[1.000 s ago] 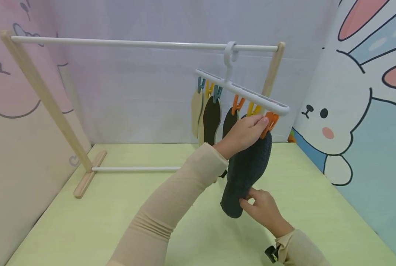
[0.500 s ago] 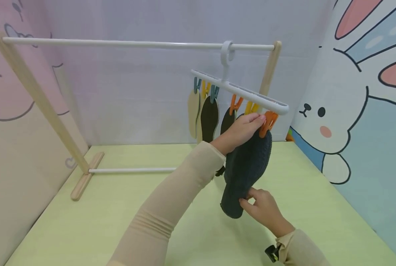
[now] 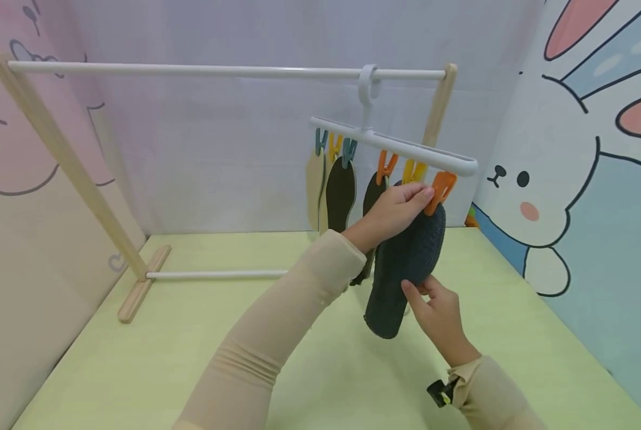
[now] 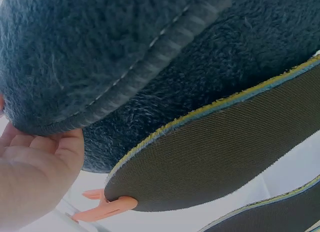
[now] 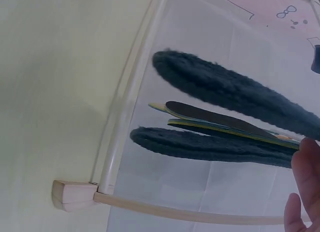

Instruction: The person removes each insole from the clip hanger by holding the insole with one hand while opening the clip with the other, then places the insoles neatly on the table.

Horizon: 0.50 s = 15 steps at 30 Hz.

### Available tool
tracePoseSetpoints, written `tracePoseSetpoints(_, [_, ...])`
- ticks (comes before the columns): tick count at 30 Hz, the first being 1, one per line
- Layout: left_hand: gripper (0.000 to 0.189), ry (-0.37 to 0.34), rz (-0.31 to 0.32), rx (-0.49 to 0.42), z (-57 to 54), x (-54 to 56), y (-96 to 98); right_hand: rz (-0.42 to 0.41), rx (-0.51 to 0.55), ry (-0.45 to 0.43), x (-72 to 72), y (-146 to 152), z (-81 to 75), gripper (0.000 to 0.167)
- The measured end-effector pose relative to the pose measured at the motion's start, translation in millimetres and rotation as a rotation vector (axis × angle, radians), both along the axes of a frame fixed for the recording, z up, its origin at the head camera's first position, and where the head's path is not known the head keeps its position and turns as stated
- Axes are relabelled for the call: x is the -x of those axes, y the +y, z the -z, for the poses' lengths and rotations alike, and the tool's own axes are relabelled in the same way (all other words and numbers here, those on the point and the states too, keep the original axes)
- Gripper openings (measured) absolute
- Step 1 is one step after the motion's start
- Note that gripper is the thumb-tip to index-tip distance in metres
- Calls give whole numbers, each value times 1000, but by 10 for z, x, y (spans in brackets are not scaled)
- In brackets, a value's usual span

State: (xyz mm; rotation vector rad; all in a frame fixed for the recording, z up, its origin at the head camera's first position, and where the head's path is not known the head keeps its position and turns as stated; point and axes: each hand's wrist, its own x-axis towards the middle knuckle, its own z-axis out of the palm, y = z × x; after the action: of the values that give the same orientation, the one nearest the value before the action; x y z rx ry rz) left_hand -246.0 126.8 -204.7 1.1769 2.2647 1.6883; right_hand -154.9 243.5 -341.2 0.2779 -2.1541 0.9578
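A dark blue fuzzy insole (image 3: 401,257) hangs tilted at the right end of the white clip hanger (image 3: 433,156). Its upper end sits by an orange clip (image 3: 441,190). My left hand (image 3: 392,212) grips the insole's top edge, fingertips right at that clip; the left wrist view shows curled fingers (image 4: 45,147) under the stitched rim. Lower down, my right hand (image 3: 438,310) pinches the insole's right edge, thumb in front and fingers partly behind. A second fuzzy insole (image 5: 200,144) hangs close by, mostly hidden in the head view.
Several thin insoles (image 3: 340,194), dark or cream, hang further left on teal, yellow and orange clips. The hanger hooks over the white rail (image 3: 191,70) of a wooden-legged rack (image 3: 67,161). Below lies a pale yellow-green table (image 3: 218,346); a rabbit-print wall (image 3: 546,197) borders the right.
My right hand has slid up along the insole's edge from near its lower end. The insole, orange clip and hanger's right end have shifted slightly up and right. My left hand stays at the top.
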Motion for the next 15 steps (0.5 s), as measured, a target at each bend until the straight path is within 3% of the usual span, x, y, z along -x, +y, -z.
tracePoseSetpoints(8, [29,-14,-4,5,21,-5,-7,48,130,66,91,-36,-199,30])
tracePoseSetpoints(15, [29,-40,-5,-36,-6,-3,-15,29,120,136,106,-38,-279,32])
